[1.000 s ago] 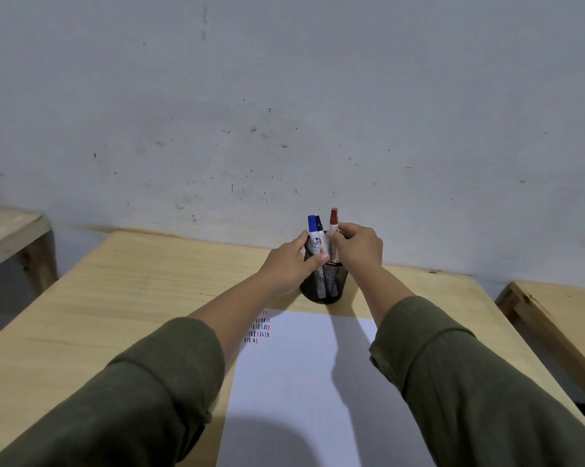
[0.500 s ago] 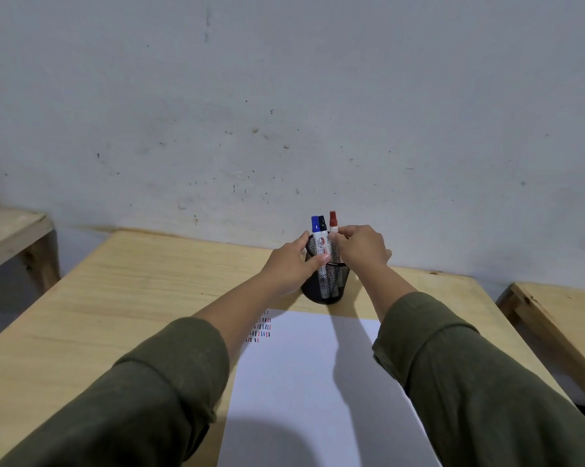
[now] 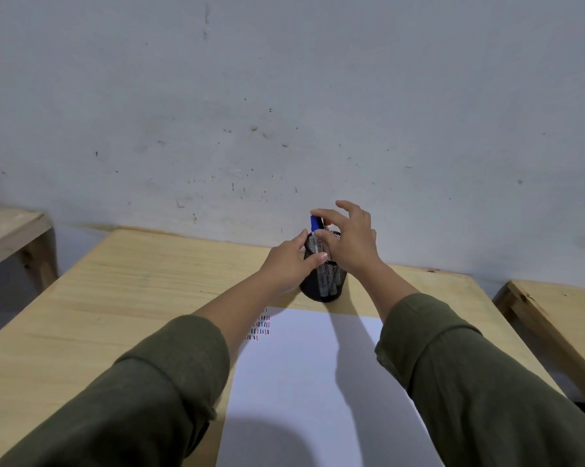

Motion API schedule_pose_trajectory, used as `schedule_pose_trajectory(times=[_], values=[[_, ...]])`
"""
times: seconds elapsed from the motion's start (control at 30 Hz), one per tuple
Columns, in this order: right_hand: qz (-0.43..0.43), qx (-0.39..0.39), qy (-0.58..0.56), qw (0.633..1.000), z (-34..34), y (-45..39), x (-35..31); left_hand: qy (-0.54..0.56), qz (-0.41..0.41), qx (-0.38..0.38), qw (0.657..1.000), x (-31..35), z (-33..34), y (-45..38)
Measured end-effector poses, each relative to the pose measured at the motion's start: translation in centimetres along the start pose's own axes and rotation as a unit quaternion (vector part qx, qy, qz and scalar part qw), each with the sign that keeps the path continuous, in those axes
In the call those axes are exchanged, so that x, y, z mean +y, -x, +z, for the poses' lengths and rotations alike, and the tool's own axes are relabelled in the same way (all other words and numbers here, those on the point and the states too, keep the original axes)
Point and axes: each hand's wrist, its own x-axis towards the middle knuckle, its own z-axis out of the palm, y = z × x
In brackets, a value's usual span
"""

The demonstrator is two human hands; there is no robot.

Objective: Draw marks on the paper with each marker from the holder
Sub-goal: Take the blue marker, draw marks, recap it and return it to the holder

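Single head-worn wide-angle view, looking forward and down along both olive-green sleeves (image 3: 170, 392) across the pale wooden table (image 3: 126, 291) toward the scuffed grey-white wall (image 3: 284, 96), hands at arm's reach mid-frame.

Right hand (image 3: 346, 244) covers most of black mesh holder's (image 3: 321, 286) rim and all markers but blue-capped marker (image 3: 315, 224). White paper sheet (image 3: 318, 382) cut by bottom edge; small coloured marks (image 3: 260, 326) partly behind left forearm.

- One black mesh holder (image 3: 321, 284), far centre.
- One blue-capped marker (image 3: 315, 223) visible; others obscured, count uncertain.
- One paper sheet (image 3: 318, 382), near.
- Two hands: left hand (image 3: 289, 264), right hand (image 3: 350, 241).
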Motion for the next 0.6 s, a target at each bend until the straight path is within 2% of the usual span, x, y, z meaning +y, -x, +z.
schedule_pose_trajectory(times=[0.13, 0.23, 0.3, 0.43, 0.5, 0.6], values=[[-0.028, 0.052, -0.027, 0.998, 0.0, 0.8, -0.1, 0.006, 0.000, 0.010, 1.000, 0.0, 0.1, 0.0], [-0.010, 0.012, -0.132, 0.991, -0.4, 1.9, -0.3, 0.022, -0.003, 0.018, 1.000, 0.0, 0.2, 0.0], [0.000, -0.014, -0.157, 0.988, -0.7, 2.4, -0.4, 0.031, -0.005, 0.020, 0.999, 0.0, 0.1, 0.1], [0.015, 0.008, -0.204, 0.979, -1.3, 2.5, -0.9, 0.004, -0.007, 0.028, 1.000, 0.2, -0.2, 0.4], [0.017, 0.028, -0.229, 0.973, -1.9, 2.5, -1.3, 0.008, 0.003, 0.065, 0.998, 0.6, -0.6, 0.7], [-0.002, 0.053, -0.241, 0.969, -3.1, 2.4, -2.1, 0.070, 0.051, 0.161, 0.983, 2.0, -1.9, 1.3]])
